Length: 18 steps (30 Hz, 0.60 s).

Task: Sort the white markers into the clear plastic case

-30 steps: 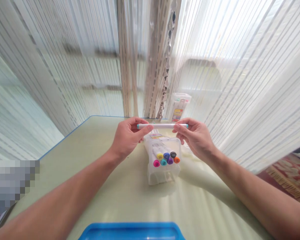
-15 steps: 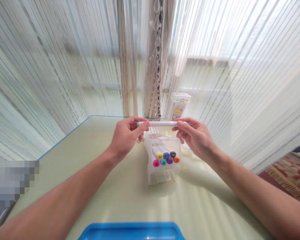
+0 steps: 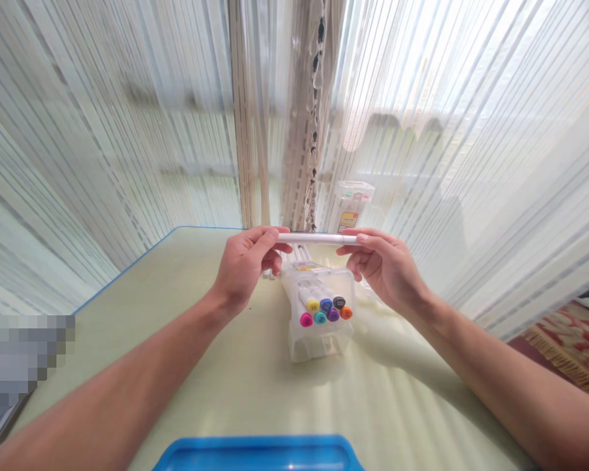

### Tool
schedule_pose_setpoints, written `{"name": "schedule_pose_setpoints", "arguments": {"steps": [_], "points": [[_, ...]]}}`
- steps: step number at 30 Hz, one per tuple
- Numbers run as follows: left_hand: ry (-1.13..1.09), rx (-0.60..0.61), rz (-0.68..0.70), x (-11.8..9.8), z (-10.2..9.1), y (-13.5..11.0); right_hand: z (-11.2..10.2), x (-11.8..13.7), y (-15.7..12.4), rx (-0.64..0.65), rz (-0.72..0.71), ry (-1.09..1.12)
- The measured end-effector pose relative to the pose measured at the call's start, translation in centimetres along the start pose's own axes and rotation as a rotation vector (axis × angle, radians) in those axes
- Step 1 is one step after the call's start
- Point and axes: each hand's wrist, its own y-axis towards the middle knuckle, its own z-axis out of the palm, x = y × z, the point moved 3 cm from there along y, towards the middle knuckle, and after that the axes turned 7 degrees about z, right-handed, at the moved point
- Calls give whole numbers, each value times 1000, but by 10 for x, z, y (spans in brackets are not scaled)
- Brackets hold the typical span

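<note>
A white marker (image 3: pixel 314 239) lies level between my two hands, above the table. My left hand (image 3: pixel 245 258) pinches its left end between thumb and fingers. At the other end, the thumb and fingertips of my right hand (image 3: pixel 385 260) close on it. Both tips of the marker are covered by my fingers. Just below and behind it, a clear plastic case (image 3: pixel 319 347) rests on the table, holding several markers with coloured, numbered caps, among them a yellow cap (image 3: pixel 313 306), a pink cap (image 3: pixel 306 320) and an orange cap (image 3: pixel 346 313).
Another clear marker case (image 3: pixel 351 206) stands upright at the table's far edge, before string curtains (image 3: pixel 177 118). A blue tray (image 3: pixel 260 453) sits at the near edge of the pale green table (image 3: pixel 201 386). A patterned rug (image 3: pixel 569 340) shows at right.
The left thumb has slid outward to the marker's left end, hiding the light blue tip seen before. The right thumb has also shifted outward a little, and the marker sits slightly higher.
</note>
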Motion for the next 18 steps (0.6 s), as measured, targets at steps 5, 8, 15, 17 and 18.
{"name": "schedule_pose_setpoints", "arguments": {"steps": [5, 8, 15, 17, 18], "points": [[-33, -8, -18, 0, 0, 0, 0, 1, -1, -16, 16, 17], [-27, -1, 0, 1, 0, 1, 1, 2, -1, -18, 12, 26], [113, 33, 64, -1, 1, 0, 2, 3, -2, -44, -12, -18], [150, 35, 75, -1, 1, -1, 2, 3, -2, -44, -25, -36], [163, 35, 79, -1, 1, -1, 2, 2, -2, -41, -32, -44]]}}
